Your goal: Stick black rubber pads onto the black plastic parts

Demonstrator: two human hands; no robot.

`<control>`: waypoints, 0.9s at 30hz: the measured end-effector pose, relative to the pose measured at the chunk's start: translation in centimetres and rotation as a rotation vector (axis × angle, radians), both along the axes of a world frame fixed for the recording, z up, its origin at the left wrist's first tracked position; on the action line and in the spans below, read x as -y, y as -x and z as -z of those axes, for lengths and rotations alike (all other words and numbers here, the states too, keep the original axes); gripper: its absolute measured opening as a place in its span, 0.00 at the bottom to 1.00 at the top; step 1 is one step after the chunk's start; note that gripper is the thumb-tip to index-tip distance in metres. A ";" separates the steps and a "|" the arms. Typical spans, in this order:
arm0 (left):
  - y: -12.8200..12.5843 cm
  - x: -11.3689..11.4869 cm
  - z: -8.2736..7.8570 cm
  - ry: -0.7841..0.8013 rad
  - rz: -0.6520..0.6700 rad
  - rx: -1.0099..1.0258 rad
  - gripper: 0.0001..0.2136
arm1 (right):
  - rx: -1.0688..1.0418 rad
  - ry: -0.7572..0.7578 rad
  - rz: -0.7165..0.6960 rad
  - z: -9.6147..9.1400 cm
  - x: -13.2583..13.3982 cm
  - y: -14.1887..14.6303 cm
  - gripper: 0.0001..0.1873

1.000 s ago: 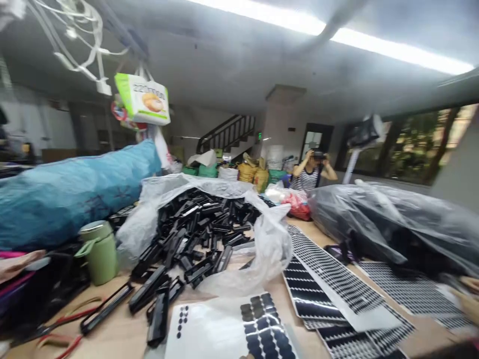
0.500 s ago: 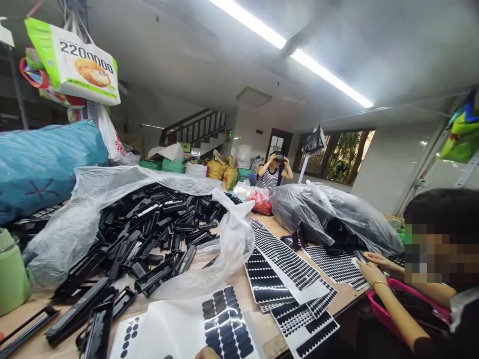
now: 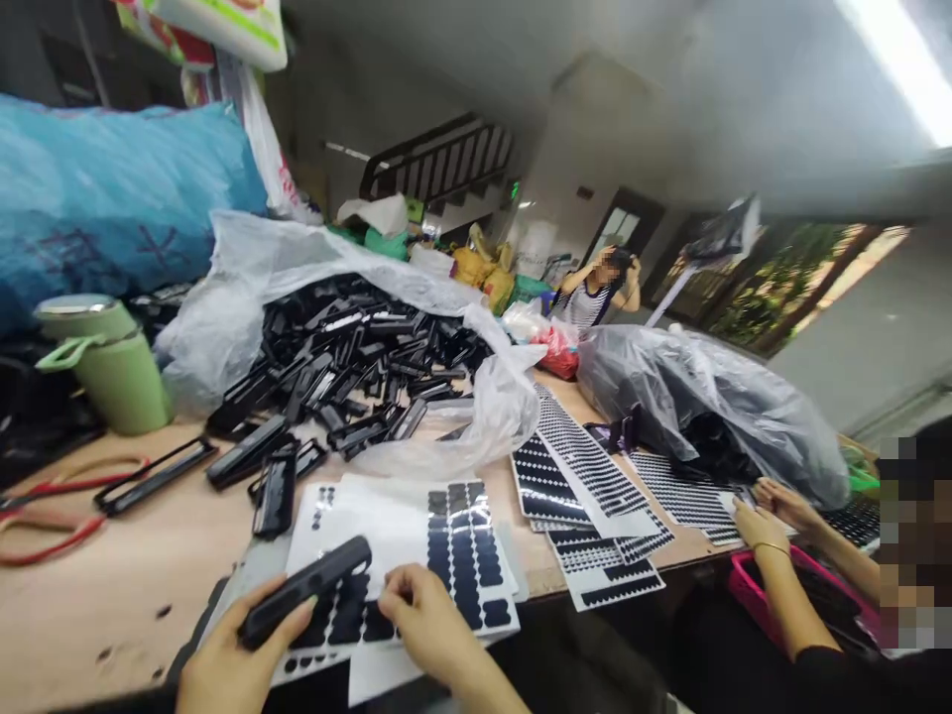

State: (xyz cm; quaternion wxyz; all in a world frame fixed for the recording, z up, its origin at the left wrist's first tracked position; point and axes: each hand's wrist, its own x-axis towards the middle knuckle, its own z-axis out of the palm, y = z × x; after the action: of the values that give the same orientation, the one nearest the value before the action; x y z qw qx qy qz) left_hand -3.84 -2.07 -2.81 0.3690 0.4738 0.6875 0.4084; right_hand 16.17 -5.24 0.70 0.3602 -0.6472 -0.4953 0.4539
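My left hand is wrapped round a long black plastic part, holding it over a white backing sheet covered with black oval stickers. My right hand rests on that sheet with thumb and fingers pinched together at a sticker; what is in the pinch I cannot make out. Both hands are at the near edge of the wooden table.
A clear bag spills a pile of black plastic parts. A green mug and red-handled scissors lie at left. More sticker sheets and a grey bag are at right, where a co-worker's hands work. Another person stands behind.
The view has tipped down and left. Both my hands have come into view at the near edge, the left one holding a black part. The co-worker's hands stay on the sheets.
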 end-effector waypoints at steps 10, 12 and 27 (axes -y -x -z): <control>-1.7 1.2 -0.5 0.049 0.141 0.323 0.24 | -0.224 0.045 -0.077 0.6 -0.1 -1.1 0.09; -1.8 1.3 -0.6 0.015 0.083 0.359 0.26 | -0.119 0.014 -0.035 0.7 -0.1 -1.1 0.07; 0.1 3.5 -4.5 0.381 0.742 0.343 0.16 | 0.367 -0.095 -0.178 0.8 -2.5 -1.6 0.05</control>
State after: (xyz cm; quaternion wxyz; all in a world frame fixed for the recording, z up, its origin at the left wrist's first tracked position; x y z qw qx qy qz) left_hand -3.90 -5.56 1.72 0.6797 0.5374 0.4629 0.1870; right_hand 17.73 -2.77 -0.14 0.2528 -0.6549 -0.6287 0.3345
